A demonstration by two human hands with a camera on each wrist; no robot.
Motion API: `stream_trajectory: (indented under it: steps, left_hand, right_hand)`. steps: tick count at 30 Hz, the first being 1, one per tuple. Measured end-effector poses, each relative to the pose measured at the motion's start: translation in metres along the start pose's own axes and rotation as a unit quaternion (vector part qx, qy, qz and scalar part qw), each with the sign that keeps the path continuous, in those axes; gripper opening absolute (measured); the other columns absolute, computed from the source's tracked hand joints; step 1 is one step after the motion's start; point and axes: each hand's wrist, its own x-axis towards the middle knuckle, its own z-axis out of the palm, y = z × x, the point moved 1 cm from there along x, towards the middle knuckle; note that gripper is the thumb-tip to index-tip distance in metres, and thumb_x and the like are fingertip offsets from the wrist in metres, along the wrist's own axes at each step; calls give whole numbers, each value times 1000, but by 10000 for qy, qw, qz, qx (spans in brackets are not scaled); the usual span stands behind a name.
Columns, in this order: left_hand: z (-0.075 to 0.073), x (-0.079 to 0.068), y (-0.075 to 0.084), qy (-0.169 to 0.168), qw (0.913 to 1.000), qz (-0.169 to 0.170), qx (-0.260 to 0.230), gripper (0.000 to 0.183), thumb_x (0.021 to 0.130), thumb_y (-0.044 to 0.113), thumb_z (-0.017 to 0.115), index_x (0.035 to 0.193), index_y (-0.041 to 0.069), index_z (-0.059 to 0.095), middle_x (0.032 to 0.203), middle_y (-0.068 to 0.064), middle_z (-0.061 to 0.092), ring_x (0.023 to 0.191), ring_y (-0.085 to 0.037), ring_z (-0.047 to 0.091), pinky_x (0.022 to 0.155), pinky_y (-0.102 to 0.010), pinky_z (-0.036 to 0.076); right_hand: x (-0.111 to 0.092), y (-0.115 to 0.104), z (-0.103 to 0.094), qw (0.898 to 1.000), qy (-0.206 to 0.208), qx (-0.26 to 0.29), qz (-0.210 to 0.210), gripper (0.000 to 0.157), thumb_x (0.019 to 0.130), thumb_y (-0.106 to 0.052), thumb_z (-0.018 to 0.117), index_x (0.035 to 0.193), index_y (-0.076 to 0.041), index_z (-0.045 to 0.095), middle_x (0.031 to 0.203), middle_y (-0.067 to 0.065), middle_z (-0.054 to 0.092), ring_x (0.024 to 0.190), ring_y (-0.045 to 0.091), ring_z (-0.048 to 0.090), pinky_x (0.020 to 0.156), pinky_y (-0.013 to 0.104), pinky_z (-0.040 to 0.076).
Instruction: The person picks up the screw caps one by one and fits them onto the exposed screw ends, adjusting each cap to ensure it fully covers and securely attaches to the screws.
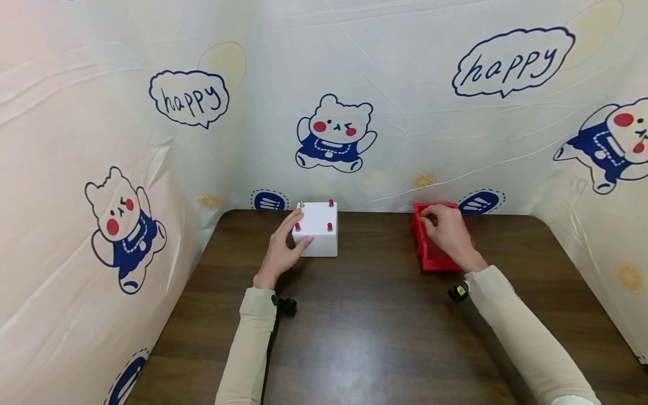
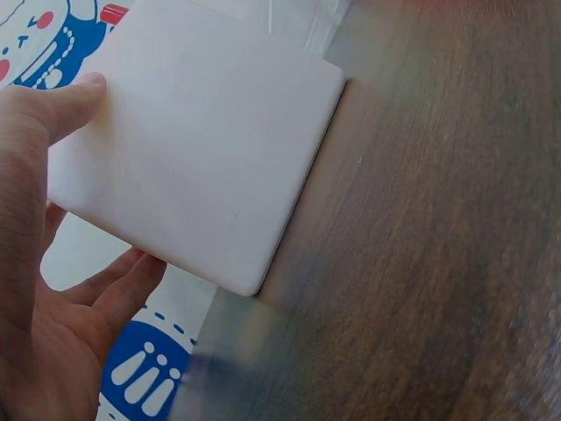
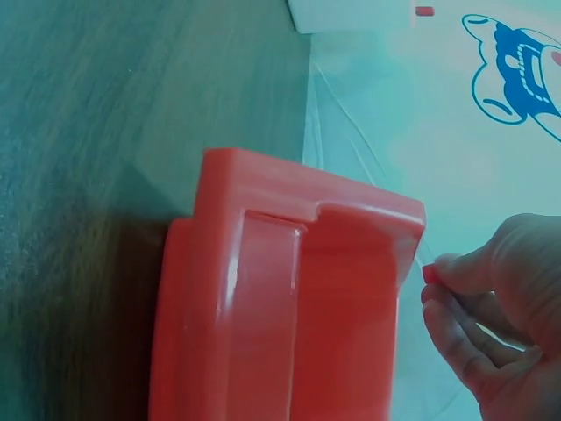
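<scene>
A white box (image 1: 325, 245) stands near the back of the table, a little left of the middle. Three corners of its top carry small red caps (image 1: 329, 226); a bare metal post (image 1: 301, 204) shows at the back left corner. My left hand (image 1: 282, 251) holds the box, thumb on the front face and fingers along the left side. To the right, my right hand (image 1: 449, 232) is over a red bin (image 1: 439, 265). Its thumb and forefinger pinch a small red cap (image 3: 429, 274), seen beside the bin's rim in the right wrist view.
The brown wooden table (image 1: 364, 315) reaches back to a pale curtain (image 1: 405, 146) printed with bears, which hangs close behind the box and bin and along both sides. A dark strap device (image 1: 459, 292) sits on the right wrist, another (image 1: 286, 305) on the left.
</scene>
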Motion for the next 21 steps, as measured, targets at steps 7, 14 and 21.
stream_trajectory:
  steps: [7,14,21]
  left_hand:
    - [1,0,1,-16,10000,27,-7,66,100,42,76,159,32,50,172,14,37,159,-21,35,127,-61,33]
    - [-1,3,3,-23,9999,117,84,66,99,41,77,159,29,52,171,11,39,159,-22,37,127,-59,33]
    - [-4,4,6,44,9992,327,222,65,98,37,80,156,23,55,169,3,43,157,-27,40,126,-61,34]
  right_hand:
    - [0,-4,5,9993,235,140,-250,15,98,-4,74,111,0,79,112,22,78,90,33,65,85,56,62]
    - [4,-12,8,9973,299,451,-497,12,98,-3,74,108,-2,80,109,19,79,92,32,71,86,55,64]
    - [9,-23,10,9953,368,580,-681,13,97,-4,75,109,-2,81,106,17,79,86,28,70,83,54,65]
